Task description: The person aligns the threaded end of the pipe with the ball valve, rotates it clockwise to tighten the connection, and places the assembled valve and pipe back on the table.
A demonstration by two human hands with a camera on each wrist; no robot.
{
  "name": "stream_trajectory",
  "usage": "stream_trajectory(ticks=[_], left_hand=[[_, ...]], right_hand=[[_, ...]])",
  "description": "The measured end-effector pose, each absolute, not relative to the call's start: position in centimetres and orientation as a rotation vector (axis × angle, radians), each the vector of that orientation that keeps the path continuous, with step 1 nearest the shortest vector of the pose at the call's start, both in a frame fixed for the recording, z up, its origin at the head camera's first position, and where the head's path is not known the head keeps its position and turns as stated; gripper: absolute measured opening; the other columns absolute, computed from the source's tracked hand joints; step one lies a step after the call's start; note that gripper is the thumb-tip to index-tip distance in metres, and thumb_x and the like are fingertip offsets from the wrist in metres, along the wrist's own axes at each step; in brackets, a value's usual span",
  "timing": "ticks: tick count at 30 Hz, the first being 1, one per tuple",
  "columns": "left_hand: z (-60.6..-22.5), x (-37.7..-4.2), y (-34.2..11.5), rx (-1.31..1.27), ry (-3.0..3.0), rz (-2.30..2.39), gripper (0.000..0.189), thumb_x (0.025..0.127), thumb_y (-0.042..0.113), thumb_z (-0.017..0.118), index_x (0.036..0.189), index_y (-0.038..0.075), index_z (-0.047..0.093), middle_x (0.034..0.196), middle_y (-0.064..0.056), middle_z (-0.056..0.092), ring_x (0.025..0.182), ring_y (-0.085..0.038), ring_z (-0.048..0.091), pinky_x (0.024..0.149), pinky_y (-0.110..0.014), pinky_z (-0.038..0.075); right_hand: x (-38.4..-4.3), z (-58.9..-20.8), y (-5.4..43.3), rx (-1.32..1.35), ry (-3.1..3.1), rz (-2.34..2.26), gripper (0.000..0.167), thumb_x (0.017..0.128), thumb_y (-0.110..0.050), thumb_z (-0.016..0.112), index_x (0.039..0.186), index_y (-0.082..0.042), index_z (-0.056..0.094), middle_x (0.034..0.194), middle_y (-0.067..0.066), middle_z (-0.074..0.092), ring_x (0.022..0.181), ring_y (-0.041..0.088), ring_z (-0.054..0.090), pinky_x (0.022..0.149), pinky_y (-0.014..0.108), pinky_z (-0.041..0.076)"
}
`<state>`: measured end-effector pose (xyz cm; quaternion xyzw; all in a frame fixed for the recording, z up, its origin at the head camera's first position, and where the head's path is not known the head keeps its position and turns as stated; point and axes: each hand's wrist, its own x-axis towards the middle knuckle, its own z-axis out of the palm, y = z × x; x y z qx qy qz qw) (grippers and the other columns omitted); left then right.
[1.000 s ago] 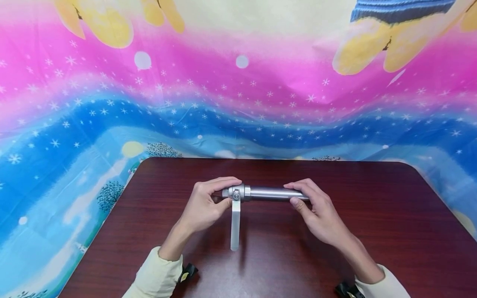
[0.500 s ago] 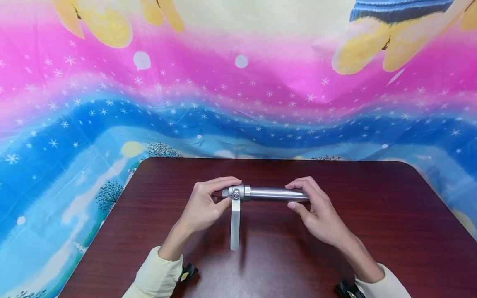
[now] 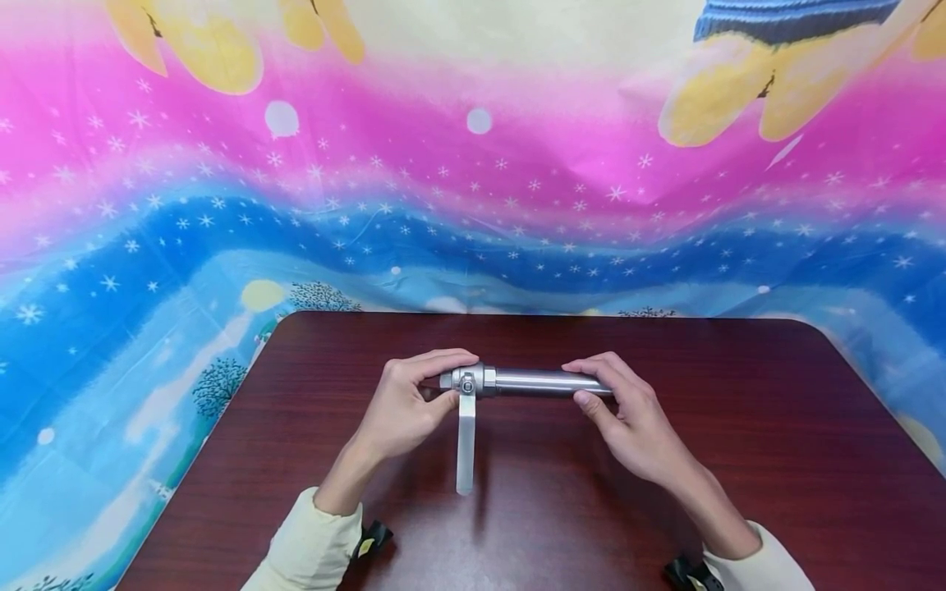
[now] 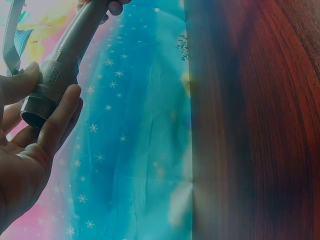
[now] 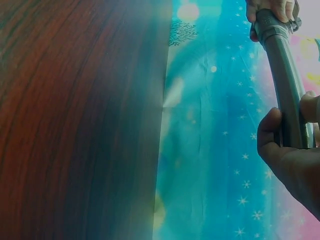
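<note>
A steel ball valve (image 3: 467,379) is joined to a smooth metal pipe (image 3: 535,382), both held level above the table in the head view. My left hand (image 3: 406,406) grips the valve body between thumb and fingers. The valve's flat lever handle (image 3: 466,447) points toward me. In the left wrist view, the hollow end of the valve (image 4: 35,112) shows below my thumb. My right hand (image 3: 636,419) pinches the pipe's far right part, thumb on the near side and fingers over the far side. The right wrist view shows the thumb and fingers around the pipe (image 5: 286,85).
A dark red-brown wooden table (image 3: 517,525) with rounded far corners lies under my hands. Behind it hangs a colourful cloth (image 3: 473,205) in pink and blue with snowflakes. Black straps (image 3: 373,540) sit at both wrists by the pale sleeves (image 3: 310,538).
My right thumb came slightly away from the pipe half a second ago and now presses against it again. The left hand, valve and lever stay almost still.
</note>
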<state>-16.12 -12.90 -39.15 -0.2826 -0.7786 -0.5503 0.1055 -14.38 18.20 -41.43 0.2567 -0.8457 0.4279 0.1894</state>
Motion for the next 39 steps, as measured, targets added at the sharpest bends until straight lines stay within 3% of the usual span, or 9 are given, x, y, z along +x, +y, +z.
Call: stream_trajectory(ticks=[4,11,18,25,36,39], left_hand=[[-39.08,-16.08,-12.86,-0.83,-2.3,-1.627,0.05,0.081,-0.02,0.07,0.125,0.003,0.079,0.128,-0.012,0.077,0.101,-0.017,0.07,0.072,-0.024,0.062],[-39.3,-16.1,-12.95,-0.827,-2.294,-1.616,0.05,0.081,-0.02,0.069,0.125,0.003,0.079,0.127,-0.014,0.078,0.098,-0.015,0.069,0.071,-0.024,0.061],[-39.25,-16.02,-12.94,-0.83,-2.293,-1.62,0.051,0.081,-0.02,0.07,0.125,0.005,0.079,0.127,-0.013,0.078,0.096,-0.014,0.069,0.071,-0.024,0.061],[-39.04,-16.0,-12.92,-0.824,-2.301,-1.621,0.051,0.081,-0.019,0.071,0.124,0.006,0.079,0.127,-0.01,0.078,0.095,-0.014,0.068,0.069,-0.023,0.061],[-38.99,-15.94,-12.95,-0.839,-2.29,-1.612,0.051,0.081,-0.019,0.071,0.124,0.005,0.079,0.127,-0.012,0.078,0.095,-0.013,0.068,0.069,-0.023,0.061],[-39.05,-15.96,-12.98,-0.84,-2.293,-1.611,0.051,0.081,-0.019,0.071,0.124,0.005,0.079,0.127,-0.011,0.078,0.097,-0.013,0.069,0.068,-0.023,0.061]], right_hand=[[-14.31,-41.33,18.15,0.729,-2.373,1.223,0.044,0.097,0.004,0.072,0.133,-0.02,0.07,0.123,-0.004,0.065,0.099,0.005,0.057,0.078,0.017,0.045],[-14.04,-41.14,18.0,0.771,-2.363,1.31,0.052,0.091,0.011,0.075,0.136,-0.013,0.065,0.133,0.005,0.056,0.117,0.009,0.055,0.095,0.008,0.046],[-14.12,-41.13,18.11,0.755,-2.384,1.243,0.05,0.089,0.011,0.077,0.13,-0.015,0.068,0.126,0.0,0.062,0.1,0.006,0.055,0.067,0.019,0.048],[-14.2,-41.11,18.15,0.761,-2.359,1.224,0.048,0.092,0.009,0.075,0.132,-0.017,0.071,0.125,-0.001,0.067,0.104,0.004,0.06,0.08,0.015,0.048],[-14.14,-41.02,18.27,0.743,-2.387,1.25,0.039,0.101,0.001,0.068,0.135,-0.019,0.071,0.117,-0.005,0.067,0.086,0.006,0.058,0.07,0.019,0.048],[-14.07,-40.98,18.24,0.742,-2.394,1.251,0.04,0.101,0.0,0.069,0.136,-0.019,0.071,0.12,-0.004,0.066,0.091,0.006,0.059,0.073,0.018,0.049]])
